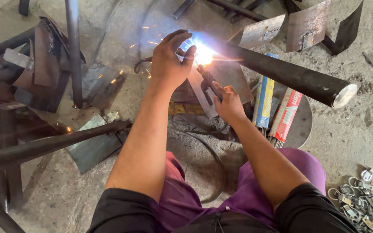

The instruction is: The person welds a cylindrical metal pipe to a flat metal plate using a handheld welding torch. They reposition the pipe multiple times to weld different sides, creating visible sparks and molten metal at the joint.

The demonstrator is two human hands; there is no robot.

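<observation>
Bright arc flaring at the end of the dark steel pipe (pixel 294 77), right where it meets the flat metal plate (pixel 234 75), and sparks are scattering out to the left of the pipe's lit end. The left hand (pixel 169 64) is raised just left of that glare, fingers released and spread, palm turned toward the light like a shield, gripping nothing. The right hand (pixel 229 103) sits below the pipe's lit end, fingers clenched around the electrode holder (pixel 207 82), whose tip points up into the flash. The pipe itself runs from the arc down to the right, its pale cut end out in the open. Tucked under the pipe, two packs of welding rods (pixel 275 108) lie side by side, one blue and yellow, one red. Far below the pipe's cut end, in the corner, a heap of small metal latches (pixel 365 203) rests on the concrete floor (pixel 350 138).
</observation>
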